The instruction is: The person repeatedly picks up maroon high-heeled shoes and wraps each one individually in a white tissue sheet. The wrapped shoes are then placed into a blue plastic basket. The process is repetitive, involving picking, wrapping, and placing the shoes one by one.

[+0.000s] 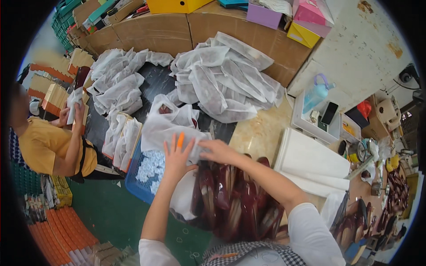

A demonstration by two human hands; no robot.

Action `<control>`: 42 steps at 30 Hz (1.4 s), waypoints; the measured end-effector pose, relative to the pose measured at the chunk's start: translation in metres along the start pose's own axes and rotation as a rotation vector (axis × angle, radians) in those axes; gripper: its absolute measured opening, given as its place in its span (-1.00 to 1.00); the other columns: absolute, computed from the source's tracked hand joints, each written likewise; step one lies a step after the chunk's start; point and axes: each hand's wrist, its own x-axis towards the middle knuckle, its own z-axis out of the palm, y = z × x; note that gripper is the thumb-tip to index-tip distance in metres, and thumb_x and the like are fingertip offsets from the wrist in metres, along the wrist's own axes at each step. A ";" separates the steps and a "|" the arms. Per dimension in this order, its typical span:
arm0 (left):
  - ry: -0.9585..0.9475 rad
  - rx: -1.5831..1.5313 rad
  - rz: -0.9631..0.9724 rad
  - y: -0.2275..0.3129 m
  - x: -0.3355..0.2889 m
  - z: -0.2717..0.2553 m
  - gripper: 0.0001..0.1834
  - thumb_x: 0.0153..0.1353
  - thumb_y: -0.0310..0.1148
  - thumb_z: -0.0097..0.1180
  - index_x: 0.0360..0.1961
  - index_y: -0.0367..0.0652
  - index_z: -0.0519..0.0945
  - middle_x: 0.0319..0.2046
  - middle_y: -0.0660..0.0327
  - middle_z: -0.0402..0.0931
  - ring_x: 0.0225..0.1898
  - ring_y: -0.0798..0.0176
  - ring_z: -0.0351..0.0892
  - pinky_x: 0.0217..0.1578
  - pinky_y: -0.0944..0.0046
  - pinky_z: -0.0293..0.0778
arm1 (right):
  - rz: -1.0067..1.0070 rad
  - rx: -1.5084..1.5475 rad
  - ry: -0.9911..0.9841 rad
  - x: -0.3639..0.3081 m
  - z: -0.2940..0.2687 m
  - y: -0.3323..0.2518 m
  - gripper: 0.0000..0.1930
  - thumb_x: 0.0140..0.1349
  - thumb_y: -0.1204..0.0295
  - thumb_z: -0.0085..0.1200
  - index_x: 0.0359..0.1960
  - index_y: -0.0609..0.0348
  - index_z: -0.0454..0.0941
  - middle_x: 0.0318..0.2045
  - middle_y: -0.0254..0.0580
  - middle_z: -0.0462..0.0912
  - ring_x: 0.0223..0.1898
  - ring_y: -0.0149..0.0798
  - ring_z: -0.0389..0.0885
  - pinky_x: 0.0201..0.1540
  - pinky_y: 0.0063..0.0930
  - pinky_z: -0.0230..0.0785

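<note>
Rests left hand [178, 162], wide-spread, and right hand [218, 151], in a grip too hidden to tell, on a white bag [162, 130] near glossy burgundy shoes [249, 201].

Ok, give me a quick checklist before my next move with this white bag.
1. Hands at the white bag: ok, left hand and right hand are both there.
2. Orange finger cover on: ok, on one left-hand finger.
3. Dark red shoes nearby: ok, piled below the right forearm.
4. Crumpled paper in the blue basket: ok.
5. Dark worktop clear: not ok, bags are heaped there.
6. Bag's full contents: cannot tell, fabric hides them.
</note>
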 end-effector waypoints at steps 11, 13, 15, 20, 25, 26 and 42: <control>0.119 -0.184 -0.035 -0.060 0.014 0.051 -0.53 -0.10 -0.19 0.32 -0.09 -0.03 0.61 0.26 -0.08 0.10 0.34 -0.22 -0.10 0.19 -0.28 0.00 | 0.698 -0.692 -0.141 0.040 -0.119 0.134 -0.38 -0.21 0.06 0.19 -0.06 0.10 0.49 -0.23 0.03 0.61 -0.18 0.04 0.57 -0.16 -0.14 0.43; 0.205 -0.077 -0.044 -0.039 0.010 0.022 -0.60 -0.04 -0.21 0.27 -0.12 -0.06 0.62 0.23 -0.06 0.18 0.32 -0.20 -0.01 0.21 -0.20 0.03 | 0.707 -0.720 -0.389 0.036 -0.152 0.100 -0.41 -0.23 0.06 0.18 -0.10 0.07 0.53 -0.26 0.02 0.62 -0.20 0.02 0.59 -0.18 -0.17 0.44; 0.253 -0.426 -0.054 -0.004 0.017 0.007 -0.58 0.06 -0.23 0.20 -0.03 -0.09 0.56 0.20 -0.03 0.24 0.30 -0.10 0.08 0.23 -0.04 0.05 | 0.579 -0.699 -0.650 0.028 -0.201 0.034 -0.43 -0.23 0.10 0.19 -0.08 0.01 0.55 -0.28 -0.03 0.64 -0.22 0.00 0.59 -0.18 -0.22 0.43; -0.649 -1.746 -0.165 0.107 0.053 0.016 -0.45 0.36 -0.11 -0.20 0.27 -0.19 0.23 0.21 0.17 0.28 0.20 0.26 0.25 0.20 0.31 0.12 | 0.172 -0.626 -0.828 -0.002 -0.232 -0.118 -0.46 -0.15 0.31 0.27 0.00 -0.07 0.53 -0.11 -0.20 0.59 0.02 -0.10 0.47 0.03 -0.28 0.29; -0.436 -2.256 -0.466 0.200 0.049 -0.020 -0.31 0.26 0.21 -0.24 0.21 -0.08 0.28 0.07 0.15 0.42 0.05 0.18 0.45 0.06 0.15 0.40 | -0.199 -0.949 0.201 -0.059 -0.241 -0.183 -0.56 -0.06 0.46 0.22 -0.04 0.04 0.55 -0.26 -0.21 0.59 -0.11 -0.18 0.49 0.01 -0.27 0.27; -0.411 -2.462 -0.265 0.189 0.052 -0.017 -0.33 0.27 0.22 -0.28 0.19 -0.05 0.31 0.00 0.20 0.46 -0.02 0.18 0.50 0.00 0.12 0.45 | -0.170 -0.885 0.412 -0.073 -0.244 -0.195 -0.60 -0.03 0.48 0.20 -0.06 0.08 0.56 -0.35 -0.21 0.60 -0.21 -0.21 0.55 -0.03 -0.28 0.30; 0.330 -1.294 0.106 0.235 -0.021 -0.052 0.09 -0.11 -0.23 0.37 0.35 -0.21 -0.08 0.20 -0.03 0.16 0.24 -0.01 0.15 0.22 0.10 0.13 | 0.557 0.634 0.805 -0.234 -0.116 -0.174 -0.68 0.25 0.36 0.04 -0.10 0.39 0.40 -0.32 -0.17 0.58 -0.45 -0.38 0.56 -0.43 -0.55 0.47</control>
